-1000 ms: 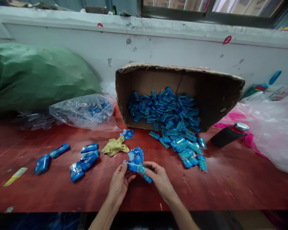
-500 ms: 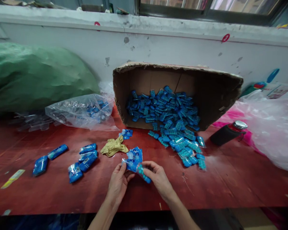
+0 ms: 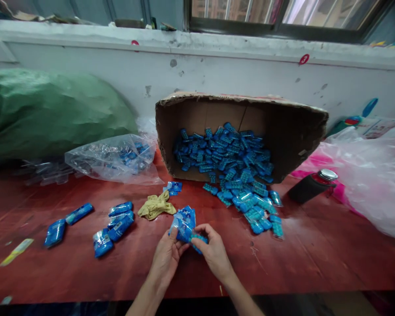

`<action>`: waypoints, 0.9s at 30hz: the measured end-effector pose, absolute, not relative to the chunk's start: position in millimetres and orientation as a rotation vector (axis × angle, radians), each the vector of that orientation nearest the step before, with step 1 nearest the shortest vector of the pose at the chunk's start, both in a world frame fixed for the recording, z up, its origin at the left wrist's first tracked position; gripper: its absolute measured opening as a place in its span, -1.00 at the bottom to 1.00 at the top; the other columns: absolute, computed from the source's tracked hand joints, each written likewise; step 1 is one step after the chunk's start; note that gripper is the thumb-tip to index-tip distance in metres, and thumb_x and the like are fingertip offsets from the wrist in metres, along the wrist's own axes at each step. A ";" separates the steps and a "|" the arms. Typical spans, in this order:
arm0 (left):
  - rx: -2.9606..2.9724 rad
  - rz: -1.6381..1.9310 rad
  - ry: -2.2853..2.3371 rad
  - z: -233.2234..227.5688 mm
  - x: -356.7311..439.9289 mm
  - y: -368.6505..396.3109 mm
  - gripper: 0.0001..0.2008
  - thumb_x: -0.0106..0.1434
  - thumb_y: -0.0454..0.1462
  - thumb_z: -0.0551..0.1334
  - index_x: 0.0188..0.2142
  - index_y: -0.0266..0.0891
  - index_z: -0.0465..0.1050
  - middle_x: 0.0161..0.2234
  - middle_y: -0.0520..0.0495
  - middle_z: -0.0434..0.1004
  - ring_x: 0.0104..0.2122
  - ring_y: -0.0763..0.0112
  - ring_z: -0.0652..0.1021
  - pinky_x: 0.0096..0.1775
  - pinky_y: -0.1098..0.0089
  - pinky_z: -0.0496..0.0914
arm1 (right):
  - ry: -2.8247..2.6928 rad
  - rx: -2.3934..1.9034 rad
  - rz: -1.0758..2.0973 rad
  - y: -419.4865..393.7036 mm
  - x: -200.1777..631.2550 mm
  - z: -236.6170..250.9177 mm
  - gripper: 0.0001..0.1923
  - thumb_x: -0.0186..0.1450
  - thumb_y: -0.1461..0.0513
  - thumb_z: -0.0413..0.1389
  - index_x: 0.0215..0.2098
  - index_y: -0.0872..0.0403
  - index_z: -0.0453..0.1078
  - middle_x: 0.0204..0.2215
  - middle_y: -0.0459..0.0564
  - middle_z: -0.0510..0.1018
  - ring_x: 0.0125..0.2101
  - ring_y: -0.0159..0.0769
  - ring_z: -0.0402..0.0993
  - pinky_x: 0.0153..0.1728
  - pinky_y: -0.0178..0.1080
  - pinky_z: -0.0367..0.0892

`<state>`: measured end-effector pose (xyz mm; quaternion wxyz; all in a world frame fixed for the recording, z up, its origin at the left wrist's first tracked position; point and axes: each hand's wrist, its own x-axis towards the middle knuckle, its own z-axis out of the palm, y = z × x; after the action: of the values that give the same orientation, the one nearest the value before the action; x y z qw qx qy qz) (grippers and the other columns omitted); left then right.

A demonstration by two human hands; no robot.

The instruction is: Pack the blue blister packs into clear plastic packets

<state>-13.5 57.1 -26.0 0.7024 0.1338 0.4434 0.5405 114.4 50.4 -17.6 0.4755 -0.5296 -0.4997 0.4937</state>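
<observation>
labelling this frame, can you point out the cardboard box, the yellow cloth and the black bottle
cardboard box (image 3: 292,131): head view, inner right wall.
yellow cloth (image 3: 156,205): head view, middle of the crumpled cloth.
black bottle (image 3: 307,188): head view, its dark body.

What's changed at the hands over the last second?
The right hand has pushed the blue studded piece further into the clear blue-printed packet held by the left hand; less of it shows. Both grips stayed. The tipped cardboard box, yellow cloth and filled packets lie as before.
</observation>
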 end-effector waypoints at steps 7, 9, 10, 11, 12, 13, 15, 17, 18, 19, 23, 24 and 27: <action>0.267 1.061 0.933 -22.2 -17.1 60.1 -0.86 0.08 -0.34 0.21 -0.31 -0.31 0.39 -0.39 -0.07 0.56 -0.41 0.41 0.54 -0.34 0.40 0.43 | -1.347 -1.036 1.351 48.8 117.2 -11.6 -0.71 0.06 0.33 0.12 -0.22 0.03 0.39 -0.25 -0.07 0.43 -0.22 -0.28 0.34 -0.16 -0.27 0.21; 0.292 1.003 0.890 -20.5 -22.1 60.1 -0.86 0.09 -0.34 0.20 -0.31 -0.33 0.40 -0.38 -0.10 0.56 -0.38 0.37 0.54 -0.32 0.37 0.43 | -1.294 -0.918 1.484 49.7 123.4 -17.4 -0.62 0.05 0.33 0.13 -0.13 0.00 0.36 -0.17 -0.06 0.40 -0.16 -0.27 0.31 -0.12 -0.24 0.20; 0.305 0.967 0.861 -19.6 -24.0 59.7 -0.86 0.10 -0.34 0.19 -0.31 -0.34 0.40 -0.37 -0.11 0.56 -0.36 0.36 0.54 -0.31 0.35 0.43 | -1.262 -0.894 1.519 50.3 125.9 -21.1 -0.58 0.04 0.34 0.14 -0.11 0.00 0.34 -0.16 -0.07 0.40 -0.16 -0.26 0.31 -0.11 -0.23 0.19; 0.316 0.935 0.831 -18.9 -25.2 59.1 -0.85 0.10 -0.34 0.19 -0.29 -0.34 0.41 -0.35 -0.12 0.56 -0.36 0.35 0.54 -0.30 0.34 0.43 | -1.234 -0.887 1.537 51.1 127.8 -24.7 -0.55 0.02 0.34 0.16 -0.09 -0.01 0.33 -0.16 -0.07 0.40 -0.15 -0.26 0.30 -0.11 -0.23 0.19; 0.328 0.909 0.803 -18.3 -25.7 58.4 -0.84 0.11 -0.34 0.18 -0.27 -0.33 0.40 -0.34 -0.12 0.56 -0.36 0.35 0.54 -0.31 0.33 0.43 | -1.210 -0.888 1.556 51.9 128.9 -27.7 -0.51 -0.01 0.35 0.18 -0.08 -0.02 0.32 -0.16 -0.08 0.40 -0.16 -0.26 0.30 -0.12 -0.23 0.20; 0.338 0.884 0.775 -17.8 -25.5 57.7 -0.83 0.12 -0.34 0.17 -0.26 -0.33 0.40 -0.32 -0.13 0.55 -0.36 0.36 0.54 -0.32 0.34 0.43 | -1.186 -0.891 1.591 52.9 129.2 -29.7 -0.45 -0.04 0.35 0.19 -0.06 -0.04 0.30 -0.17 -0.09 0.40 -0.18 -0.27 0.30 -0.16 -0.23 0.23; 0.351 0.848 0.727 -17.5 -23.7 56.5 -0.82 0.12 -0.35 0.16 -0.24 -0.32 0.40 -0.30 -0.14 0.55 -0.37 0.37 0.53 -0.35 0.35 0.42 | -1.137 -0.886 1.690 55.1 128.7 -30.6 -0.35 -0.09 0.36 0.21 -0.01 -0.06 0.25 -0.20 -0.10 0.41 -0.26 -0.29 0.32 -0.28 -0.27 0.27; 0.356 0.826 0.699 -17.6 -21.2 55.8 -0.83 0.13 -0.36 0.15 -0.25 -0.32 0.41 -0.30 -0.14 0.54 -0.39 0.40 0.53 -0.37 0.36 0.42 | -1.104 -0.867 1.758 57.5 128.2 -28.9 -0.33 -0.10 0.36 0.21 0.00 -0.05 0.24 -0.23 -0.10 0.42 -0.33 -0.33 0.32 -0.37 -0.31 0.26; 0.356 0.819 0.695 -17.8 -20.1 55.5 -0.83 0.13 -0.36 0.15 -0.25 -0.33 0.41 -0.30 -0.14 0.54 -0.39 0.40 0.53 -0.36 0.36 0.42 | -1.101 -0.860 1.764 58.5 128.3 -28.1 -0.34 -0.10 0.36 0.21 -0.01 -0.04 0.25 -0.24 -0.11 0.43 -0.35 -0.35 0.32 -0.38 -0.32 0.25; 0.352 0.816 0.695 -18.1 -19.2 55.0 -0.83 0.13 -0.36 0.15 -0.26 -0.33 0.41 -0.29 -0.13 0.54 -0.39 0.40 0.53 -0.35 0.36 0.42 | -1.106 -0.856 1.757 59.3 128.9 -27.7 -0.36 -0.10 0.37 0.20 -0.03 -0.03 0.27 -0.26 -0.12 0.43 -0.35 -0.36 0.31 -0.36 -0.32 0.23; 0.313 0.836 0.713 -19.7 -15.5 51.5 -0.85 0.12 -0.37 0.16 -0.28 -0.33 0.42 -0.31 -0.10 0.54 -0.39 0.42 0.53 -0.31 0.36 0.42 | -1.090 -0.802 1.798 60.2 132.4 -31.8 -0.41 -0.08 0.38 0.19 -0.06 -0.01 0.31 -0.28 -0.12 0.45 -0.31 -0.35 0.32 -0.29 -0.30 0.21; 0.303 0.845 0.718 -20.2 -14.3 50.2 -0.86 0.12 -0.37 0.17 -0.29 -0.32 0.42 -0.32 -0.10 0.54 -0.39 0.43 0.53 -0.31 0.36 0.42 | -1.065 -0.778 1.820 59.8 132.9 -33.5 -0.41 -0.08 0.38 0.19 -0.06 -0.01 0.31 -0.27 -0.11 0.45 -0.30 -0.34 0.32 -0.28 -0.30 0.21; 0.277 0.880 0.741 -20.7 -9.8 46.1 -0.89 0.10 -0.37 0.18 -0.33 -0.33 0.41 -0.37 -0.08 0.54 -0.42 0.45 0.52 -0.32 0.38 0.43 | -1.015 -0.752 1.821 58.2 132.5 -36.9 -0.43 -0.08 0.38 0.19 -0.07 -0.01 0.32 -0.25 -0.11 0.45 -0.27 -0.33 0.33 -0.24 -0.29 0.21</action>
<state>-9.8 46.1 -20.7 0.8300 0.1306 0.3493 0.4148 132.5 58.2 -36.9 0.4464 -0.3035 -0.4099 0.7353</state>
